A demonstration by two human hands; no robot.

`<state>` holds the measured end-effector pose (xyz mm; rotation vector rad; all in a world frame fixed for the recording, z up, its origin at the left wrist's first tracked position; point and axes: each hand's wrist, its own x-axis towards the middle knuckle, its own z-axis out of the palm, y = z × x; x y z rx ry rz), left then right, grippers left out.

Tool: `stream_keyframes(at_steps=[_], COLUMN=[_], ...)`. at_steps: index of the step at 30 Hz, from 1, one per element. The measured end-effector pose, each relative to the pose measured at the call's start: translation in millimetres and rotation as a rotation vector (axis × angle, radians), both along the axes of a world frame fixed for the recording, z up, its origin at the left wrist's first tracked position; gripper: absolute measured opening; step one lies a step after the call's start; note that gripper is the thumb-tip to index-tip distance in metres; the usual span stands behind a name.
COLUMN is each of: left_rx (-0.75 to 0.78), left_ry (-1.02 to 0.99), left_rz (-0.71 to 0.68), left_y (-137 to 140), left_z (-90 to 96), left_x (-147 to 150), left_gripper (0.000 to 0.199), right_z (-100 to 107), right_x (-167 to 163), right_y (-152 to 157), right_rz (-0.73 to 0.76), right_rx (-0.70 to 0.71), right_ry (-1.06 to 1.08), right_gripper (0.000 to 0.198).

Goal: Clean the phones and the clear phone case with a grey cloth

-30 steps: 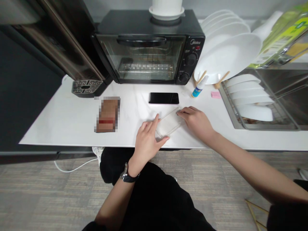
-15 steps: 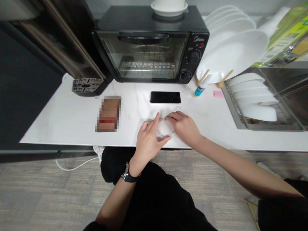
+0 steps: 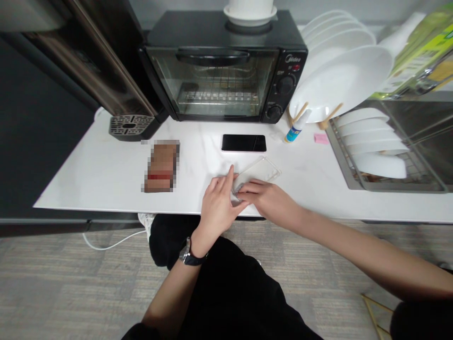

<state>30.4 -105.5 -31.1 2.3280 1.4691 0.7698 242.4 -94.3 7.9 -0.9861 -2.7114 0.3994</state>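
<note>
A clear phone case point(image 3: 260, 169) lies slantwise on the white counter near its front edge. My left hand point(image 3: 218, 200) braces the lower left end of the case between its thumb and outstretched forefinger. Bent over that same end, my right hand point(image 3: 264, 198) presses its closed fingertips onto the inside of the case. A small greyish patch shows at those fingertips; what it is stays too hidden to name. Just beyond the case, a black-screened phone point(image 3: 244, 142) lies flat.
A toaster oven point(image 3: 226, 80) stands behind the phone. A small spray bottle point(image 3: 293, 133) and a pink piece point(image 3: 321, 138) sit to the right, near white plates point(image 3: 347, 80) and a dish rack point(image 3: 345, 156). At left are a blurred-out brown item point(image 3: 163, 165) and a drip tray point(image 3: 130, 125).
My right hand has slid toward me and left along the case, from its middle to its lower left end, baring the far end. My left hand keeps its place.
</note>
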Motion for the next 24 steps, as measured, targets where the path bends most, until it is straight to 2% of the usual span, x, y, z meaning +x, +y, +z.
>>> stream_keyframes(at_steps=[8, 18, 21, 24], left_rx=[0.003, 0.014, 0.021, 0.012], left_ry=[-0.007, -0.002, -0.009, -0.014], left_rz=[0.009, 0.008, -0.004, -0.011], left_y=[0, 0, 0, 0], left_z=[1.4, 3.2, 3.3, 3.8], left_x=[1, 0, 0, 0], left_gripper=[0.108, 0.109, 0.108, 0.108], right_z=[4, 5, -1, -6], right_x=[20, 70, 77, 71], right_y=[-6, 9, 17, 26], right_rz=[0.01, -0.181, -0.277, -0.332], right_rx=[0.028, 0.158, 0.21, 0.259], right_ry=[-0.026, -0.065, -0.136, -0.203], right_gripper=[0.024, 0.048, 0.048, 0.044])
